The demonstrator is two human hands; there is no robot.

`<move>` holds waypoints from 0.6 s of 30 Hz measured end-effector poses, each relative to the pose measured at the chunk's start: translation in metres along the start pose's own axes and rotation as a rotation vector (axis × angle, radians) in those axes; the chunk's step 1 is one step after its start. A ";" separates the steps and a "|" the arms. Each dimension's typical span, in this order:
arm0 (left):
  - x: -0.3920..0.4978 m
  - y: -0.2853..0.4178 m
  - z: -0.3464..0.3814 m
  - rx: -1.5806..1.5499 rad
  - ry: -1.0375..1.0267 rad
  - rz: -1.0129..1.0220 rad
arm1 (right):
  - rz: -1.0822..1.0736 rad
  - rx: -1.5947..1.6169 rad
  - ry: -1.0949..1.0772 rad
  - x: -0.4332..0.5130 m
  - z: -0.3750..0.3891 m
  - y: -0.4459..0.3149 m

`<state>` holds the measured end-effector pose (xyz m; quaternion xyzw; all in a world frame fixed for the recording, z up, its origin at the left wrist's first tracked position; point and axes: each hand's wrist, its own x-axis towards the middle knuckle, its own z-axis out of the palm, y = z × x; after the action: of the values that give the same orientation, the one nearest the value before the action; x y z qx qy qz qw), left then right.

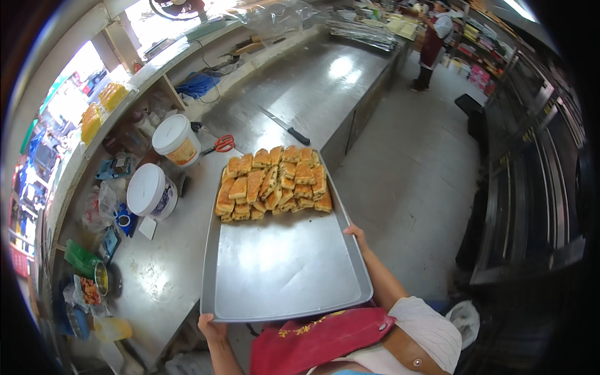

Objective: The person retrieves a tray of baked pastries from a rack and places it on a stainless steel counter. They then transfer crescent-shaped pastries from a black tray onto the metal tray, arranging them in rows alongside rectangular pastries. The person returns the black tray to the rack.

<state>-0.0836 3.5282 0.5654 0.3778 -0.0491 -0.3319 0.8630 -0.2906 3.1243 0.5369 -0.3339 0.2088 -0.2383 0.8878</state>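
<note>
A large metal baking tray [286,267] spans the space in front of my body, its far part over the steel worktable. Stacked golden-brown pastry pieces [272,183] with dark specks in their cut sides fill the far end of it; the near part is bare metal. My left hand [213,328] grips the near left corner, fingers partly hidden under the rim. On the right side edge, about midway along, my right hand [357,234] holds the rim. Beyond the tray lie red-handled scissors [224,143] and a long knife with a black handle [287,125].
Two white lidded buckets [146,190] stand left on the steel worktable [178,262], near a metal bowl [101,279] and a yellow jug [112,329]. Glass-fronted metal cabinets [529,187] line the right side. A person in an apron [431,42] stands in the far aisle.
</note>
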 end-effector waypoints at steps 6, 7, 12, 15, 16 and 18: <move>0.046 -0.047 0.080 -0.023 0.179 0.088 | 0.159 0.020 -0.124 0.122 -0.002 -0.089; 0.054 -0.053 0.089 -0.033 0.185 0.101 | 0.184 0.019 -0.138 0.143 0.000 -0.101; 0.154 -0.078 0.129 -0.047 0.219 0.077 | 0.230 0.001 -0.186 0.265 0.003 -0.150; 0.218 -0.090 0.147 -0.109 0.277 0.101 | 0.133 -0.093 -0.187 0.348 -0.023 -0.166; 0.237 -0.093 0.153 -0.126 0.269 0.077 | 0.182 -0.271 -0.061 0.383 -0.038 -0.175; 0.281 -0.096 0.163 -0.118 0.294 0.035 | -0.178 -0.996 0.107 0.454 -0.066 -0.193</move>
<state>0.0277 3.2083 0.5685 0.3700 0.0905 -0.2602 0.8872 -0.0168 2.7084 0.5291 -0.7205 0.3129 -0.2015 0.5851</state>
